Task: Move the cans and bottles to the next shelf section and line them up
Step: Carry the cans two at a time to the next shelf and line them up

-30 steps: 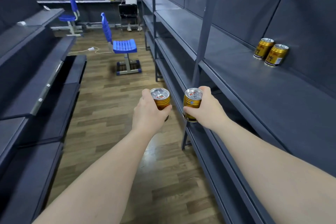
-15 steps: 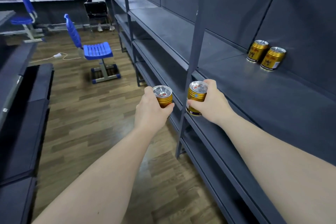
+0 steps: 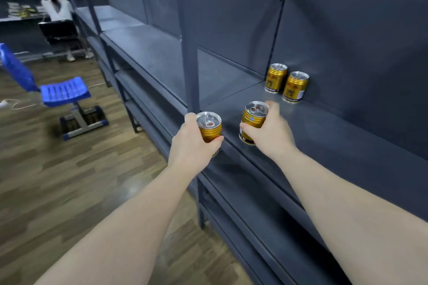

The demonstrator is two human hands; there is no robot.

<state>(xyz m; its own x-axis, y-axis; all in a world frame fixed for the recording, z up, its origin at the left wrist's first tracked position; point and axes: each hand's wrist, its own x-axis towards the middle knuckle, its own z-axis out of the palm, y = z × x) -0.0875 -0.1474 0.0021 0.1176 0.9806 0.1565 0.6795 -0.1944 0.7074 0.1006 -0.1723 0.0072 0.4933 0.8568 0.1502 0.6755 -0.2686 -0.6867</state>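
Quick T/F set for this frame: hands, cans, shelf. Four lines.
1. The left hand and right hand each grip a gold can: left can, right can. True.
2. Two more cans, rear can and front can, stand upright side by side at the back of the shelf. True.
3. The right can lies released on its side. False: the right hand grips it, roughly upright.
4. The left can stands on the shelf. False: the left hand holds it in the air.

Mock shop/storeroom: long runs of dark grey metal shelving (image 3: 347,136) both sides of a wood-plank floor (image 3: 69,180), blue plastic chair (image 3: 64,92) in aisle, gold drink cans (image 3: 287,82) on shelf.
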